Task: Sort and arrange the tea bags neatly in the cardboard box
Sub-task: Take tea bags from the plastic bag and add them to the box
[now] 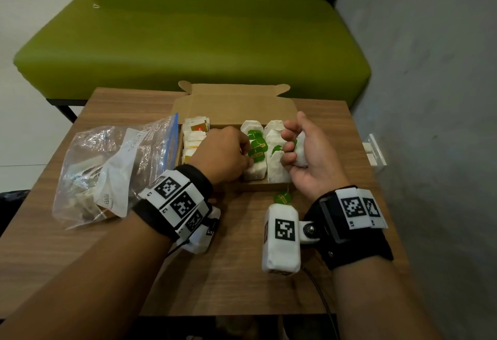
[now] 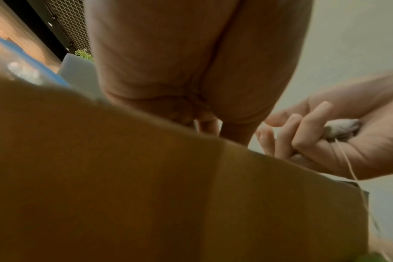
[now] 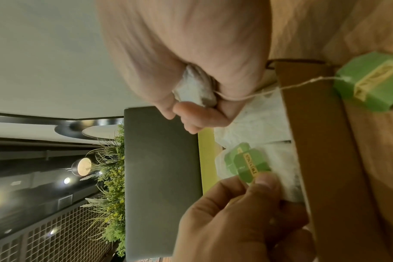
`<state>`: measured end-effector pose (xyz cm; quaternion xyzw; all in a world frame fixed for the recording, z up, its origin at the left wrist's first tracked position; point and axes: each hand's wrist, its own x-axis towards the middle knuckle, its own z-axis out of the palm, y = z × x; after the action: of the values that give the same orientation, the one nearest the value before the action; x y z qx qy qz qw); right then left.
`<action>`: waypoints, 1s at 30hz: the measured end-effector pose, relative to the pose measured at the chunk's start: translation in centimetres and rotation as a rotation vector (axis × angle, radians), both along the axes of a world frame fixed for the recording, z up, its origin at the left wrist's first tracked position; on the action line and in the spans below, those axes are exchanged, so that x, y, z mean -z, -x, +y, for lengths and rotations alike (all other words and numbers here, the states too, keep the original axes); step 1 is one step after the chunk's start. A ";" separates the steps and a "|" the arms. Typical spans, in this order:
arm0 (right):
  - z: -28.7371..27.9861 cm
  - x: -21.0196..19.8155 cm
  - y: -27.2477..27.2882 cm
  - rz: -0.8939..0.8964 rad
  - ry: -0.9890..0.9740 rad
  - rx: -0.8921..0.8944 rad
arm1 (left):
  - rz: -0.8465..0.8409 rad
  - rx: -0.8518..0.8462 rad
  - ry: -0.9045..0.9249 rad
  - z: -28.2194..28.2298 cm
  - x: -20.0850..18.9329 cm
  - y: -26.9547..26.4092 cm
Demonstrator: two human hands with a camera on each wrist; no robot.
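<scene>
An open cardboard box (image 1: pixel 234 109) stands on the wooden table (image 1: pixel 236 280). Its left part holds tea bags with yellow and red tags (image 1: pixel 195 138). Its right part holds two rows of white tea bags with green tags (image 1: pixel 258 148). My left hand (image 1: pixel 248 155) reaches into the box, and its thumb (image 3: pixel 263 182) and curled fingers pinch a green tag (image 3: pixel 250 165) on the near row. My right hand (image 1: pixel 291 146) hovers over the box's right end, gripping a white tea bag (image 1: pixel 300 151). That bag's string runs over the box wall (image 3: pixel 314 141) to its green tag (image 1: pixel 282 197) on the table.
A clear zip bag (image 1: pixel 113 173) with more packets lies on the table, left of the box. Beyond the table stands a green bench (image 1: pixel 188 44). A grey wall (image 1: pixel 430 97) with a white socket (image 1: pixel 375 151) runs close along the right.
</scene>
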<state>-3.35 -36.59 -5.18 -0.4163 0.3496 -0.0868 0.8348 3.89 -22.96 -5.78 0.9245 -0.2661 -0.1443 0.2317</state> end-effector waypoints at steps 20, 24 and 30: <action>0.6 -1.0 0.0 -0.205 -0.274 -0.053 | -0.244 0.298 0.356 -0.6 -3.9 2.9; 0.9 -1.4 0.4 -0.259 -0.270 -0.080 | -0.334 0.315 0.299 -0.7 -2.8 2.6; 1.4 -1.1 0.2 -0.283 -0.240 -0.182 | -0.176 0.059 0.499 -0.2 -3.0 1.9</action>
<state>-3.52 -35.17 -4.12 -0.3273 0.1978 -0.0265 0.9236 1.99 -23.18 -2.80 0.8396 -0.3394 -0.0001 0.4241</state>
